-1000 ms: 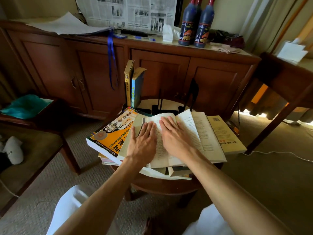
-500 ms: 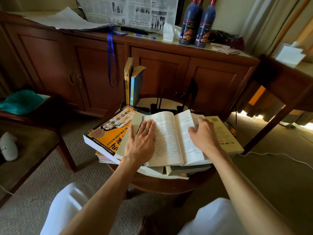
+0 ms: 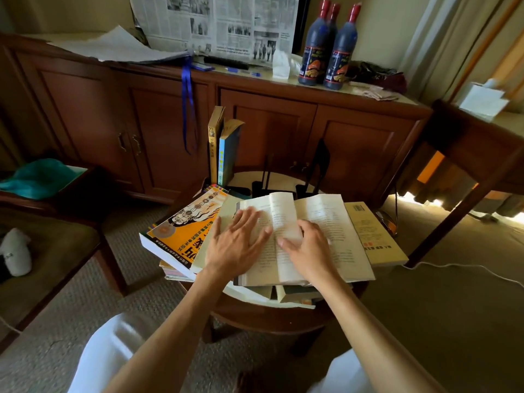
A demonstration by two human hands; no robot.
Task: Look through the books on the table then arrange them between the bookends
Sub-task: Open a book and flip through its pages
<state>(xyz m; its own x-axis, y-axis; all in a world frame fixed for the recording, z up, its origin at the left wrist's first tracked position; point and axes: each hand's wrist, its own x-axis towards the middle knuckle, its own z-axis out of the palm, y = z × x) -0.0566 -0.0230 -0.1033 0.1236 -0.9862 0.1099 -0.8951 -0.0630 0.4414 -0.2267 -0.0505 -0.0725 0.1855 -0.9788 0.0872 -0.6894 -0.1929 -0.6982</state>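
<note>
An open book (image 3: 334, 231) lies on top of a pile of books on the small round table (image 3: 269, 319). My left hand (image 3: 238, 245) lies flat on its left page. My right hand (image 3: 309, 251) presses with straight fingers on a page that arches over the book's middle. An orange-covered book (image 3: 184, 231) sticks out at the left of the pile, a tan book (image 3: 374, 239) at the right. Two books (image 3: 224, 148) stand upright at the table's back left. Black bookends (image 3: 317, 165) stand behind the pile, with a gap between them and the upright books.
A wooden cabinet (image 3: 269, 123) runs behind the table, carrying dark bottles (image 3: 329, 49), a newspaper (image 3: 221, 24) and pens. A chair (image 3: 51, 251) stands to the left, a wooden table leg (image 3: 465, 194) to the right. A white cable (image 3: 467, 270) lies on the carpet.
My right hand came back from the book's right edge to its middle, carrying a page over to the left. My left hand stayed flat on the left page.
</note>
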